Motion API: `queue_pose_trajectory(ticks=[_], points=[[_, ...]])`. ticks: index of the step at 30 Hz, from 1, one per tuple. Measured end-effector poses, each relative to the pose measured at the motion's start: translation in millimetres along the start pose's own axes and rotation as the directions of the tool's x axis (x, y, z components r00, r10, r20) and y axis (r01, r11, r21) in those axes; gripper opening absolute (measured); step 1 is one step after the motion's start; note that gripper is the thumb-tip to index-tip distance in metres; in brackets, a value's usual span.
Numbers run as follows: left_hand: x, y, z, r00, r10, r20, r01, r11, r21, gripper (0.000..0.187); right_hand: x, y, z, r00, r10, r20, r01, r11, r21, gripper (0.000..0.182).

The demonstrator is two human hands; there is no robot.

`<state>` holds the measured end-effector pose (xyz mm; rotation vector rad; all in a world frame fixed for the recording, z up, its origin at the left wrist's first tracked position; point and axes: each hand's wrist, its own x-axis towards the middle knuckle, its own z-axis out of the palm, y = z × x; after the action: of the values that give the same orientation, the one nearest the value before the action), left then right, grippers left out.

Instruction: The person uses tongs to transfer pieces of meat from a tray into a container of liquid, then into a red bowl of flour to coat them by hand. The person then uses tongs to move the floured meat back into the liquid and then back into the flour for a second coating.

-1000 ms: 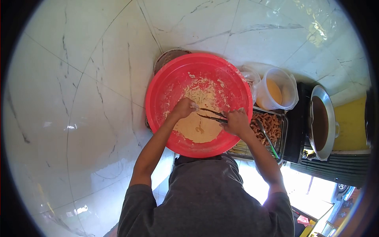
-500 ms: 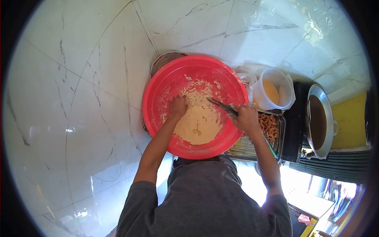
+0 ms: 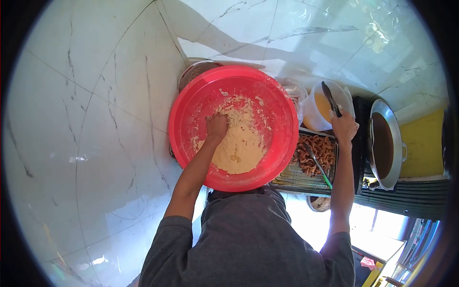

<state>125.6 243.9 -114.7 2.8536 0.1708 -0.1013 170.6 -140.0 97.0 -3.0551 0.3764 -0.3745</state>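
A large red basin [image 3: 184,158] holds a heap of pale flour [image 3: 239,148] with loose clumps around its upper part. My left hand [image 3: 217,126] is inside the basin at the left edge of the flour, its fingers curled down into it; what they hold, if anything, is hidden. Further right, my right hand [image 3: 344,127] is closed around dark tongs [image 3: 331,99]. The tongs reach up over a translucent white tub [image 3: 313,112] with yellow liquid [image 3: 323,106] in it.
Brown fried strips [image 3: 322,150] lie on a wire rack tray [image 3: 292,178], with green-handled tongs [image 3: 319,166] across them. A wide metal pan [image 3: 397,160] of brown liquid stands at the right. A plastic bag [image 3: 297,98] sits between basin and tub.
My right hand has moved right with the dark tongs, from the basin to the tub, and the tongs now point upward. My left hand stays at the flour.
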Motion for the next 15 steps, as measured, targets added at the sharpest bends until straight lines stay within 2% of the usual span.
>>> queue_pose_trajectory(ticks=[4,7,10,13,15], points=[[-0.6,-5.2,-0.8,1.0,0.015,0.014,-0.014,0.995,-0.097,0.033,17.1,5.8,6.9,0.999,0.018,0.048,-0.017,0.999,-0.031,0.049],[-2.9,-8.5,-2.4,0.998,-0.063,-0.01,0.061,0.987,-0.146,0.022,23.9,-4.9,-3.2,0.994,-0.081,0.078,0.077,0.995,0.059,0.047],[-5.1,-15.4,-3.4,0.997,-0.068,-0.037,0.063,0.989,-0.134,0.026,20.0,-29.2,-13.8,0.914,-0.386,0.122,0.39,0.921,-0.009,0.043],[-4.2,-18.4,-6.1,0.995,-0.09,0.035,0.094,0.983,-0.155,0.028,25.5,-48.0,8.6,0.81,-0.586,0.022,0.582,0.798,-0.159,0.033],[-5.1,-20.1,-7.5,0.996,-0.076,0.057,0.085,0.978,-0.19,0.031,34.4,-65.2,12.9,0.808,-0.576,0.125,0.588,0.775,-0.233,0.028]])
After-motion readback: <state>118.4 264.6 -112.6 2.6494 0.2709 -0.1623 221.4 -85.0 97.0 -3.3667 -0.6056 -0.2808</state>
